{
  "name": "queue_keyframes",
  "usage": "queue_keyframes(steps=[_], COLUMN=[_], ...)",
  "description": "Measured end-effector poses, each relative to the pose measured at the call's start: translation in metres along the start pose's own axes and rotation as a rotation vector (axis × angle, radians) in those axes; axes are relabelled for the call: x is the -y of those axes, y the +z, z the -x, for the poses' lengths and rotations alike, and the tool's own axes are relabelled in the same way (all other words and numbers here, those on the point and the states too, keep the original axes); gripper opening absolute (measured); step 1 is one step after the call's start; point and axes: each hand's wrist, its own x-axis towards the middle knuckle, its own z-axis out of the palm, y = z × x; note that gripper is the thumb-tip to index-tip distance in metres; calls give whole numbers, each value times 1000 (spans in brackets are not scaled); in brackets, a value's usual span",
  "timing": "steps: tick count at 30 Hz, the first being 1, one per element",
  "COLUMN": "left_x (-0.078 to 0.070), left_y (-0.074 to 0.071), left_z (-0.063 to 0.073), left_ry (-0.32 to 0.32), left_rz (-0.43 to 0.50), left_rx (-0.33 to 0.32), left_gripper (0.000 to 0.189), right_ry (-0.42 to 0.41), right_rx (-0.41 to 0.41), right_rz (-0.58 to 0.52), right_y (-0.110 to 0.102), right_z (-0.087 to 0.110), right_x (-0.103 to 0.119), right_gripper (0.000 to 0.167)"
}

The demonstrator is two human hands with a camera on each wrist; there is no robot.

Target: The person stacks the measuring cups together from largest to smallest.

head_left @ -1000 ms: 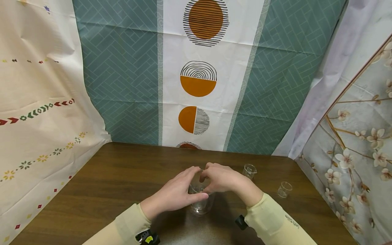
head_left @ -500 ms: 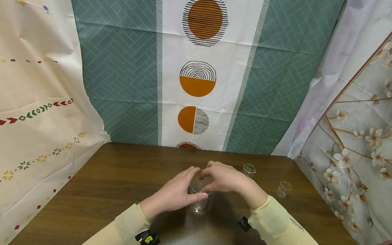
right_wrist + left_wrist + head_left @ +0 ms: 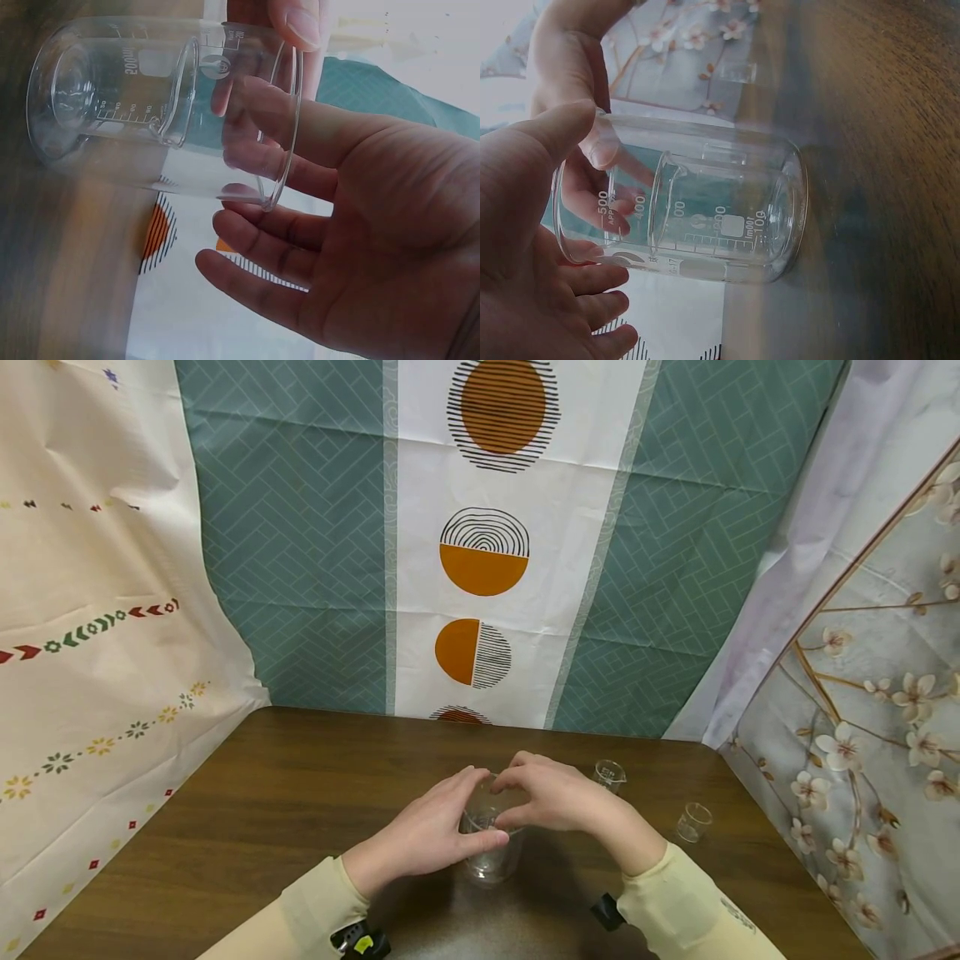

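A large clear glass beaker [image 3: 491, 870] with white markings stands upright on the table in front of the person. Inside it sits a smaller beaker [image 3: 731, 191], down near the bottom, its rim well below the outer one. The left hand [image 3: 420, 833] holds the large beaker near its rim, thumb on the near side and fingers on the far side. Over the mouth is the right hand [image 3: 551, 797], its thumb and index finger reaching in at the rim. Those fingers are loosely bent and apart, above the small beaker, with nothing visible between them.
Two small glass beakers stand on the right of the wooden table [image 3: 322, 777]: a spouted beaker [image 3: 610, 774] behind the right wrist and another beaker [image 3: 693, 821] farther right. A patterned curtain [image 3: 300, 568] hangs along the back edge, and printed cloths hang at both sides.
The right hand has shifted slightly up and right, and its forearm has swung outward. The left hand and the large beaker stay almost where they were.
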Motion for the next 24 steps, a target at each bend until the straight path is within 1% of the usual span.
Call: queue_keyframes(steps=[9,16,24], left_x=[0,1,0], left_y=[1,1,1], left_z=[0,0,-1], left_ry=[3,4,9], left_rz=[-5,0,-9], left_rx=[-1,0,-10], left_gripper=[100,100,100], right_ry=[-6,3,-3], right_rx=[-39,-58,-79], right_rz=[-3,-39,-32], right_y=[1,3,5], right_z=[9,15,21], right_x=[-3,-5,-9], right_gripper=[43,41,41])
